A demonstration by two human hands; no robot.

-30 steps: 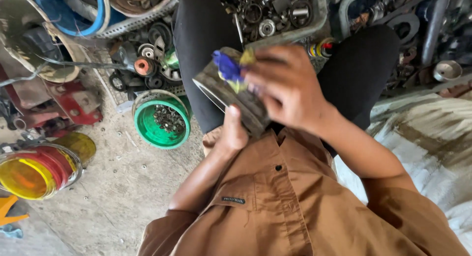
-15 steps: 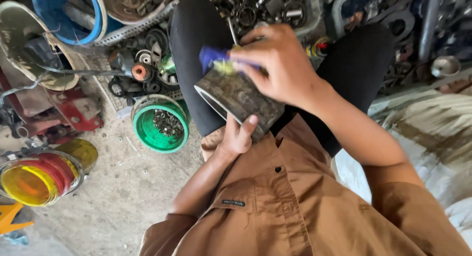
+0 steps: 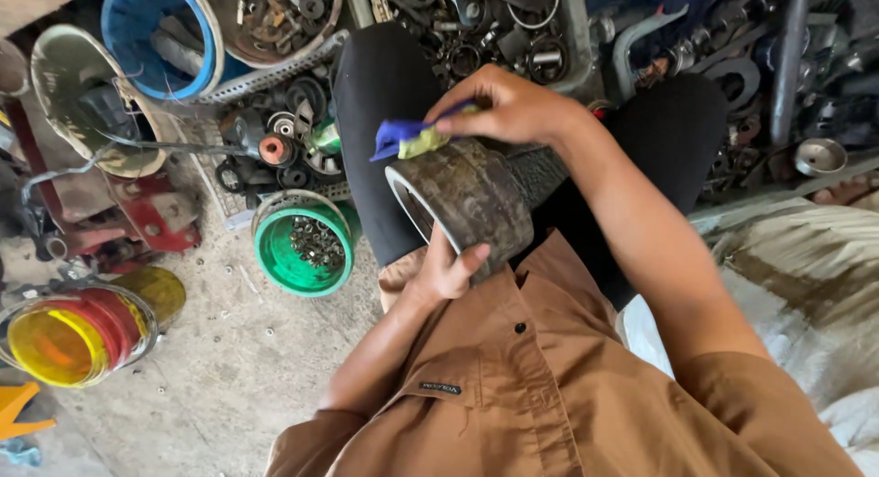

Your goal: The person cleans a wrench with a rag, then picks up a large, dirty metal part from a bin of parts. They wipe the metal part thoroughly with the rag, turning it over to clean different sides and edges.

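A dirty, dark metal drum-shaped part (image 3: pixel 472 198) rests in my lap between my knees, its open rim facing left. From below, my left hand (image 3: pixel 446 268) grips it, thumb against its near edge. My right hand (image 3: pixel 508 106) is at the drum's far top edge and pinches a blue and yellow-green rag (image 3: pixel 407 139) that lies against the drum's rim. My brown shirt fills the lower part of the view.
A green bowl of small nuts (image 3: pixel 305 239) stands on the concrete floor to the left. Behind it lie bearings and rings in a tray (image 3: pixel 275 134), a blue tub (image 3: pixel 156 37) and a yellow and red lamp lens (image 3: pixel 64 335). More metal scrap lines the top edge.
My right hand has drawn the rag from the drum's near side up to its far top edge. The drum has turned slightly, showing more of its open rim.
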